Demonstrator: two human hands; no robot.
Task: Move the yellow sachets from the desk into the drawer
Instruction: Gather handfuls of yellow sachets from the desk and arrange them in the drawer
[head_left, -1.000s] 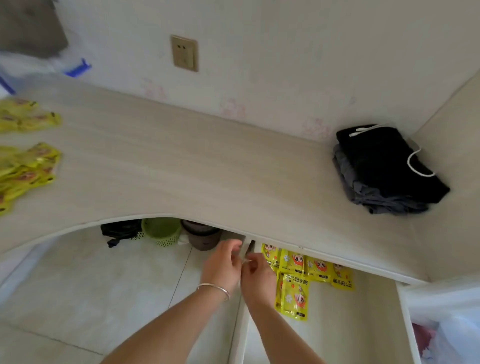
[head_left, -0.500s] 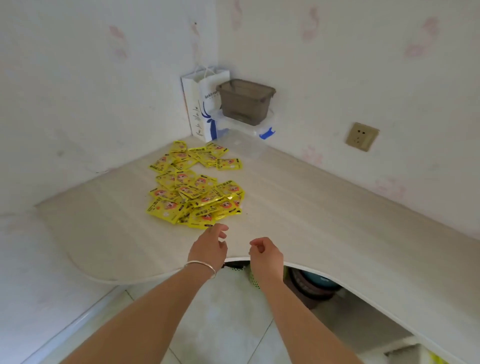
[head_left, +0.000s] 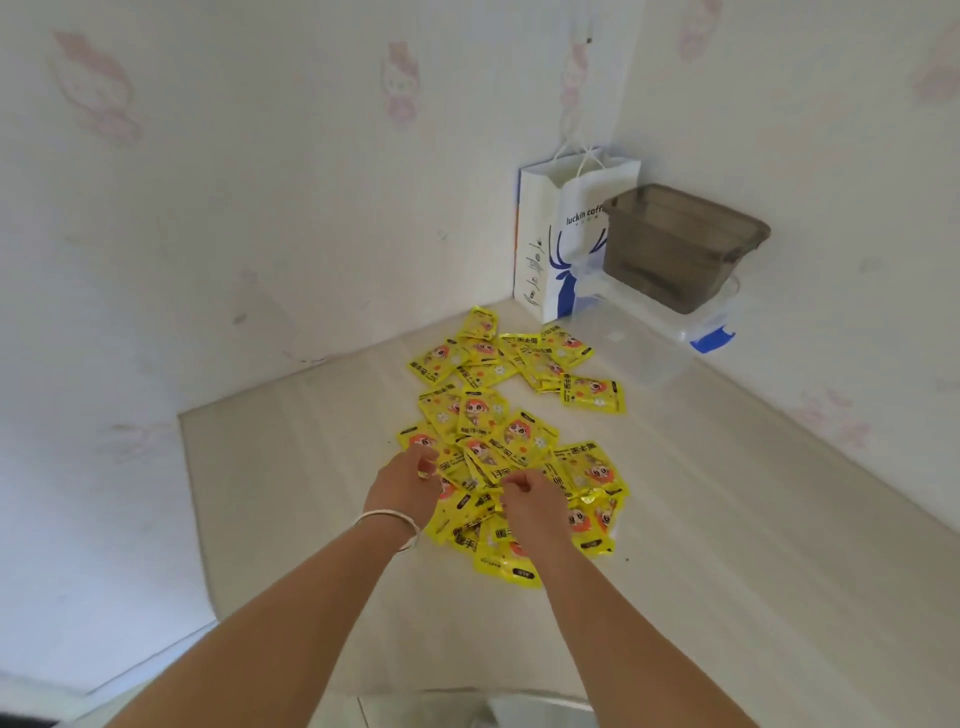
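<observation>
Sachets lie heaped toward the desk's back corner, directly under your fingers; both left hand and right hand curl onto the pile's near edge, grip unclear.

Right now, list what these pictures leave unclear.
- Head view: the drawer is out of frame.
- Sachets under both hands are covered; the count is unclear.
- Whether the left hand or right hand grips a sachet: fingers curl away.
- Brown box contents: tinted walls.
</observation>
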